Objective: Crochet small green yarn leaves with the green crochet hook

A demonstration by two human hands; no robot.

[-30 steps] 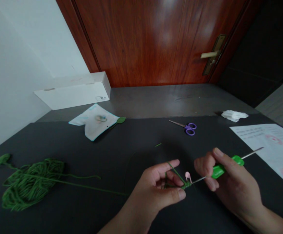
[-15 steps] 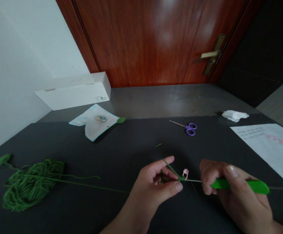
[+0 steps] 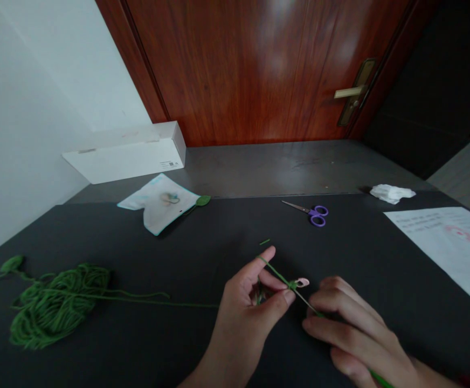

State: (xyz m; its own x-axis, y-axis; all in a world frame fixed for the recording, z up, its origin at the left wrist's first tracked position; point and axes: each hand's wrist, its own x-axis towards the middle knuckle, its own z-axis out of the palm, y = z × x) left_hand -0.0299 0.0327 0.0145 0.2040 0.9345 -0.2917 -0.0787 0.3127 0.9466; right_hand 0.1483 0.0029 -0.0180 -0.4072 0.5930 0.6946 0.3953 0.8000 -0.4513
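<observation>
My left hand [image 3: 251,307] pinches a small piece of green crochet work [image 3: 292,285] between thumb and fingers. Green yarn [image 3: 275,269] runs taut from that piece up over the raised index finger. A pink stitch marker [image 3: 302,282] hangs on the work's right side. In my right hand [image 3: 356,328] is a crochet hook [image 3: 308,304]; its thin metal shaft meets the stitches, and most of its green handle is covered by the fingers. A strand leads from the left hand to a loose skein of green yarn [image 3: 59,304] at the left.
Purple-handled scissors [image 3: 317,214] lie beyond my hands, near a short yarn scrap [image 3: 264,242]. A white pouch [image 3: 166,207] touches a green crocheted leaf [image 3: 203,200]. Further back is a white box [image 3: 133,156]. At the right are a crumpled tissue [image 3: 392,193] and a printed sheet [image 3: 441,231].
My right hand has turned and moved left and lower, tilting the hook so its handle points down toward me. My left hand has shifted slightly left, and the stitch marker has swung sideways.
</observation>
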